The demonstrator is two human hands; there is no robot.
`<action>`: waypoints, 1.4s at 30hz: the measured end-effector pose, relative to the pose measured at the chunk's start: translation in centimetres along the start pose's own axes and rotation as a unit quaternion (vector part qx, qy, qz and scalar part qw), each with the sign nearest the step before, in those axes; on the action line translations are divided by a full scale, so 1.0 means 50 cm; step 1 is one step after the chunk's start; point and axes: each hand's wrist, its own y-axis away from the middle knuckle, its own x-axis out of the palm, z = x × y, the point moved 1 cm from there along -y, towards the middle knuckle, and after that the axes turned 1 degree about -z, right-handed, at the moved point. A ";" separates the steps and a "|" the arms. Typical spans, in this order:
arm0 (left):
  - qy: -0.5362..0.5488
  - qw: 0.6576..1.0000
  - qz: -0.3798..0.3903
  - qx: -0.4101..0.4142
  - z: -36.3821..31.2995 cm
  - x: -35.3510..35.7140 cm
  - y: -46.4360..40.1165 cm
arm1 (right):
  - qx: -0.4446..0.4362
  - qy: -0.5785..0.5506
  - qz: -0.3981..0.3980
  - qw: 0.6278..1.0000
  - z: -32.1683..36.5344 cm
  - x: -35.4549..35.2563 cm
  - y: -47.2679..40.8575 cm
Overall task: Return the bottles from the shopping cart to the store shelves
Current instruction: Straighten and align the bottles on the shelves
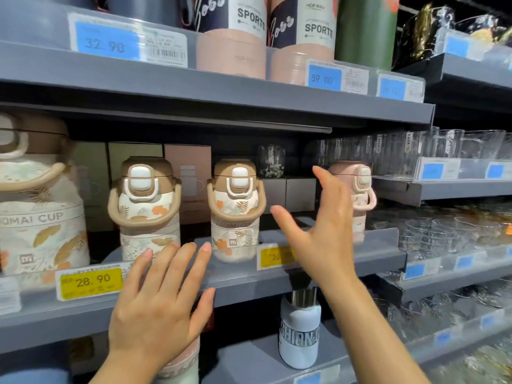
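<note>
grey metal store shelves [249, 90] fill the view, one above the other. clear plastic strips along their front edges hold blue price tags [324, 78] and yellow price tags [90, 282]. the space behind the shelves is dark.

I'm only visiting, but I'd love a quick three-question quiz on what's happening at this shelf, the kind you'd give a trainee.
1. True or false: the right hand grips the pink bottle.
2. Which price is on the yellow tag above the left hand? A) 59.00 B) 28.90 C) 32.90
3. Fill in: the two brown-lidded floral bottles stand on the ___ shelf, below the pink sports bottles.

Key: 1. False, its fingers are spread open in front of the bottle. 2. B. 3. Middle.
</note>
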 end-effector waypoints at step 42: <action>0.025 1.000 0.012 -0.002 0.001 -0.004 0.002 | 0.064 0.021 0.177 0.982 -0.026 0.049 -0.070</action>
